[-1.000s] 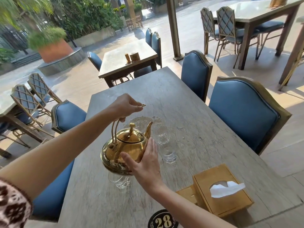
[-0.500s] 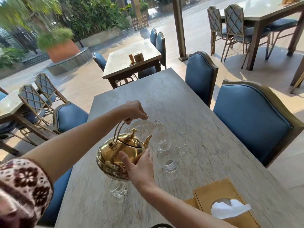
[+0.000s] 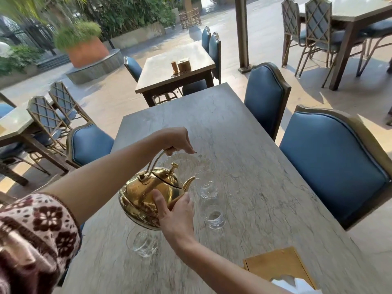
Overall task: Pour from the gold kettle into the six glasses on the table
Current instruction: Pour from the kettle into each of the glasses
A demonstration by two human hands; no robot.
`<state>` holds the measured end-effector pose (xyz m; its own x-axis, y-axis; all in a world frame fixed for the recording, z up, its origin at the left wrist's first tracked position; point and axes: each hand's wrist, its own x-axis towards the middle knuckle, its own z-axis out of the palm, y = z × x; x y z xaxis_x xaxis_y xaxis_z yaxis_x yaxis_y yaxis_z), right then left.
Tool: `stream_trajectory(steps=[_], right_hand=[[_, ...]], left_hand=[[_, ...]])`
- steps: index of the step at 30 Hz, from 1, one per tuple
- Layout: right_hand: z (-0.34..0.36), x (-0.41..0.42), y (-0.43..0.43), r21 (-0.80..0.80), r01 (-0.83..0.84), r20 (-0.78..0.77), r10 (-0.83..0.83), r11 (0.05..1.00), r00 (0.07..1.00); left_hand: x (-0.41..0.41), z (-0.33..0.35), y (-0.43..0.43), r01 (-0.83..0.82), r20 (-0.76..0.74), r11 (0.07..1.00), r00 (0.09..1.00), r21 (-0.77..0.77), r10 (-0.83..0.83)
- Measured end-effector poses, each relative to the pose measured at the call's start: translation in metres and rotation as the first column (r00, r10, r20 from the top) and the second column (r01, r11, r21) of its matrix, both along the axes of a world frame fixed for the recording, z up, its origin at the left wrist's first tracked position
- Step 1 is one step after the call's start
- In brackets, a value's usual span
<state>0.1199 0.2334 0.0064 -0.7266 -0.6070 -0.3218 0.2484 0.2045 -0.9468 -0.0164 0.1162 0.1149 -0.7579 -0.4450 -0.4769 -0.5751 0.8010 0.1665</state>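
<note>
The gold kettle (image 3: pixel 151 193) is held in the air above the grey table (image 3: pixel 265 166), tilted with its spout (image 3: pixel 189 183) lowered toward the right. Its arched handle is gripped from above by the left hand (image 3: pixel 177 141), whose fingers are curled closed around the top of the handle. The right hand (image 3: pixel 177 213) is pressed against the near side of the kettle's body, thumb spread from the other fingers and laid flat on the metal. The lid (image 3: pixel 167 177) is seated on the kettle, its knob pointing up and to the right. Just beyond the spout tip a clear glass (image 3: pixel 205 188) is seen; whether liquid is falling into it cannot be told. A second clear glass (image 3: pixel 213 213) stands nearer, just right of the right hand, and a little clear liquid may lie at its bottom. A third glass (image 3: pixel 143 244) stands directly beneath the kettle's base and appears empty. Further glassware behind the kettle is too blurred to be counted. A wooden tissue box (image 3: pixel 275 266) with a white tissue (image 3: pixel 294 283) protruding is set at the near right edge of the table.
</note>
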Motion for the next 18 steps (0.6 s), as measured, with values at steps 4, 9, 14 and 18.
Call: stream_trajectory(steps=[4, 9, 14, 18], right_hand=[[-0.0006, -0.0017, 0.0005, 0.007, -0.014, 0.018, 0.013, 1.0, 1.0], [0.002, -0.0022, 0.0032, -0.02, -0.05, 0.05, 0.051, 0.999, 0.997], [0.005, -0.0034, 0.0038, -0.024, -0.065, 0.077, 0.067, 0.998, 0.995], [0.0086, -0.004, 0.0064, -0.049, -0.067, 0.074, 0.071, 0.996, 0.995]], left_hand=[[-0.003, -0.0031, -0.0001, -0.006, 0.023, 1.0, 1.0, -0.001, 0.006], [-0.0036, -0.005, 0.0013, -0.015, 0.037, 0.999, 0.999, -0.036, 0.016], [-0.0059, -0.0069, -0.0013, -0.041, 0.041, 0.999, 0.998, -0.022, 0.042], [-0.0064, -0.0072, -0.0007, -0.029, 0.048, 0.999, 0.998, -0.027, 0.03]])
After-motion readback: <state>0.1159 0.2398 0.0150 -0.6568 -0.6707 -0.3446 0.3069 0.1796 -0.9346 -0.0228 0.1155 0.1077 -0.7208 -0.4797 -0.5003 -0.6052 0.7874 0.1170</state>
